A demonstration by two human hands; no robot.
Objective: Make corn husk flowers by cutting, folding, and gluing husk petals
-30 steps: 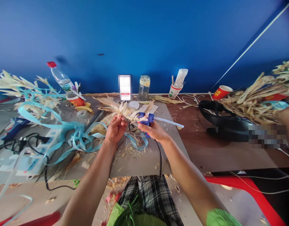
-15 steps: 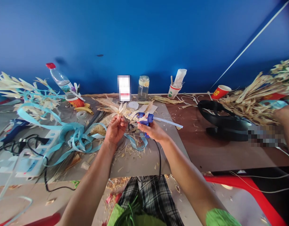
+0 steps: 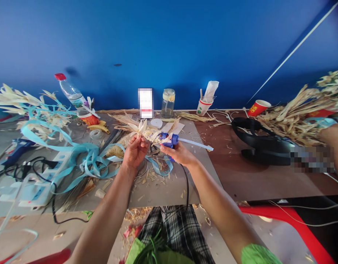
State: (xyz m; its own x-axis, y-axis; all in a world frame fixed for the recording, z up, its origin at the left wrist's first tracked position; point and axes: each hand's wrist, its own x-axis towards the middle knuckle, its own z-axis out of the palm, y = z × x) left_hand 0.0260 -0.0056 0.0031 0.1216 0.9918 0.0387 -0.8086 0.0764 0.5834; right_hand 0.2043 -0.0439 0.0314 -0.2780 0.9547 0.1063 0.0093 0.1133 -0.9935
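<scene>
Pinched in my left hand [image 3: 135, 151] is a pale flower of dried husk [image 3: 142, 127], its petals spread above my fingertips. My right hand [image 3: 177, 151] is wrapped round a blue hot glue gun [image 3: 173, 140], which lies sideways with its front end toward the flower. A whitish glue stick [image 3: 196, 144] juts from its back to the right, and a black cord hangs down below. Loose husk strips behind the flower partly hide the gun's nozzle, so I cannot tell whether it touches the petals.
Light blue ribbon [image 3: 88, 161] coils over the table on the left, near a white power strip [image 3: 42, 183] and a second glue gun [image 3: 18, 151]. At the back stand a glass jar [image 3: 168, 103] and a paper cup [image 3: 204, 106]. A black headset-like strap [image 3: 257, 146] lies right, near another person's hand [image 3: 334, 137].
Almost nothing differs. The glue stick's rear end has dipped very slightly, and both my hands keep their hold in the same place.
</scene>
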